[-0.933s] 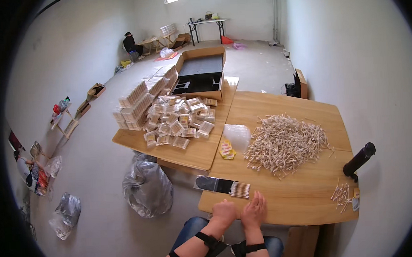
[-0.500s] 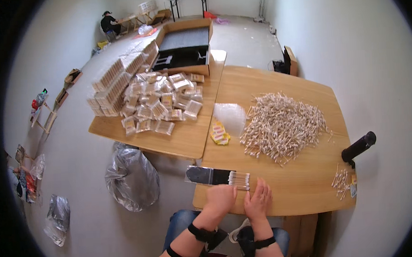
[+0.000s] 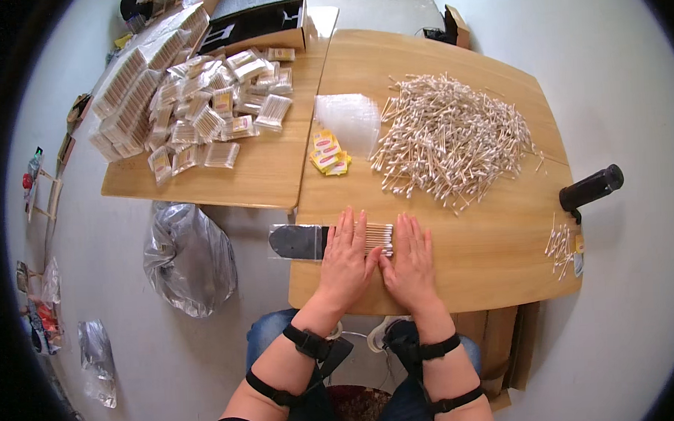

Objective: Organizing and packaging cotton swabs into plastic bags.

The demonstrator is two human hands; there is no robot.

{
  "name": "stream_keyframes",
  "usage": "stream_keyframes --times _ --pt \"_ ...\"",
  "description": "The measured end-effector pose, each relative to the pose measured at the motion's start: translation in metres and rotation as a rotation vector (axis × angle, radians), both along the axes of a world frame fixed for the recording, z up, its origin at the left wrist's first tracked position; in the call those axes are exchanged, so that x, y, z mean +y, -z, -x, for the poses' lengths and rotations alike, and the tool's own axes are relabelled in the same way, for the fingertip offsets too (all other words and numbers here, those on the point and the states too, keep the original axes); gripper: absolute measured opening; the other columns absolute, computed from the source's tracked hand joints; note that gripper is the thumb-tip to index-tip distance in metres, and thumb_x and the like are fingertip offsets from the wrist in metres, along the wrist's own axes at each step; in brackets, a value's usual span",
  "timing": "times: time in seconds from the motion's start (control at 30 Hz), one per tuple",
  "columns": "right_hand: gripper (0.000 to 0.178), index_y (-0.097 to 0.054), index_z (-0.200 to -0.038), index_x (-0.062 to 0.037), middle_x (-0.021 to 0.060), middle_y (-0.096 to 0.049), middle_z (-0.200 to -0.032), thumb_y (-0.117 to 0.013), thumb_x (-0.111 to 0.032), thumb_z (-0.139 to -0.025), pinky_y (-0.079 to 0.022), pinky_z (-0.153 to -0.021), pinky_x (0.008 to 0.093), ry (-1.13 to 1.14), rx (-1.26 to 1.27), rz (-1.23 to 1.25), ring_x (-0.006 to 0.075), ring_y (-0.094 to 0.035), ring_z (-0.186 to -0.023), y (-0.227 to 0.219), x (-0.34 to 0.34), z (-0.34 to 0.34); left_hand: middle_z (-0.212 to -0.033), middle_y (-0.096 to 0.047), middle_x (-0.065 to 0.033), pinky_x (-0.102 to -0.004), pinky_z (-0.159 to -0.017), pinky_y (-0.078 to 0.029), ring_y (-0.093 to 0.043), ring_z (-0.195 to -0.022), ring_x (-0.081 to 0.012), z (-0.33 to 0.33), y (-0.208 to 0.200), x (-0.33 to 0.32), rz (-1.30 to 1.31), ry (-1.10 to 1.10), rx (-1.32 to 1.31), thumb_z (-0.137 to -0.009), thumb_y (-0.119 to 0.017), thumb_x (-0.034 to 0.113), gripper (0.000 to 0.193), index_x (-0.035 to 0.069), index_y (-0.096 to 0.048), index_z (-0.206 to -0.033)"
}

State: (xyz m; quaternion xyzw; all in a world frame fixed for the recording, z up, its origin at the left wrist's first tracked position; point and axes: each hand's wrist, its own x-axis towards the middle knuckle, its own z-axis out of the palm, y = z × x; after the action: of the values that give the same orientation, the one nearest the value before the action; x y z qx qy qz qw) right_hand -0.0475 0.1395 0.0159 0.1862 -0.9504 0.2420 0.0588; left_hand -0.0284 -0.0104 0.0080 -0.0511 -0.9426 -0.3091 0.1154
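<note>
A row of cotton swabs [image 3: 378,237] lies side by side at the table's near edge. To their left is a flat black strip [image 3: 297,242] with a rounded end, partly in clear plastic and jutting past the table's left corner. My left hand [image 3: 344,261] rests flat, fingers stretched, across the strip and the left part of the row, hiding what is beneath. Beside the row's right end, my right hand [image 3: 410,264] lies open with fingers extended. The thumbs nearly meet below the swabs. Neither hand grips anything.
A big heap of loose swabs [image 3: 454,141] covers the right back. Clear bags [image 3: 348,121] and yellow cards [image 3: 327,152] lie left of it. Filled swab packets [image 3: 220,118] crowd the left table, near an open box [image 3: 253,22]. A black cylinder [image 3: 592,188] stands at the right edge.
My left hand has opened from a closed fist near the swabs and now lies flat over them. My right hand stays open at the row's right end. The view has tilted downward.
</note>
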Motion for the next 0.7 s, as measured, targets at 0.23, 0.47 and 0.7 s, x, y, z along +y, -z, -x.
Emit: stream_keyframes --times 0.23,0.47,0.7 --pt "0.063 -0.032 -0.148 -0.0005 0.0177 -0.034 -0.153 -0.047 -0.028 -0.092 -0.011 -0.117 0.0559 -0.062 0.012 -0.221 0.0294 -0.027 -0.145 0.007 -0.004 -0.003 -0.156 -0.022 -0.0244 -0.0530 -0.116 -0.016 -0.023 -0.144 -0.0381 -0.001 0.002 0.007 0.164 0.034 -0.081 -0.097 -0.048 0.041 0.070 0.002 -0.025 -0.150" --pt "0.055 -0.036 -0.147 -0.0041 0.0128 -0.033 -0.155 -0.035 -0.026 -0.097 -0.010 -0.118 0.0539 -0.072 -0.013 -0.271 0.0264 -0.027 -0.145 0.001 -0.004 -0.002 -0.157 -0.018 -0.0240 -0.0530 -0.117 -0.009 -0.017 -0.147 -0.0363 0.001 0.002 0.013 0.264 0.061 -0.149 -0.099 -0.040 0.046 0.072 -0.001 -0.024 -0.150" --pt "0.055 -0.032 -0.150 -0.0070 0.0101 -0.030 -0.157 -0.030 -0.027 -0.098 -0.007 -0.119 0.0518 -0.075 -0.059 -0.276 0.0252 -0.024 -0.146 0.001 -0.006 0.005 -0.158 -0.015 -0.0226 -0.0512 -0.118 -0.004 -0.009 -0.149 -0.0340 0.009 0.002 0.017 0.237 0.030 -0.273 -0.101 -0.029 0.049 0.072 -0.003 -0.021 -0.151"
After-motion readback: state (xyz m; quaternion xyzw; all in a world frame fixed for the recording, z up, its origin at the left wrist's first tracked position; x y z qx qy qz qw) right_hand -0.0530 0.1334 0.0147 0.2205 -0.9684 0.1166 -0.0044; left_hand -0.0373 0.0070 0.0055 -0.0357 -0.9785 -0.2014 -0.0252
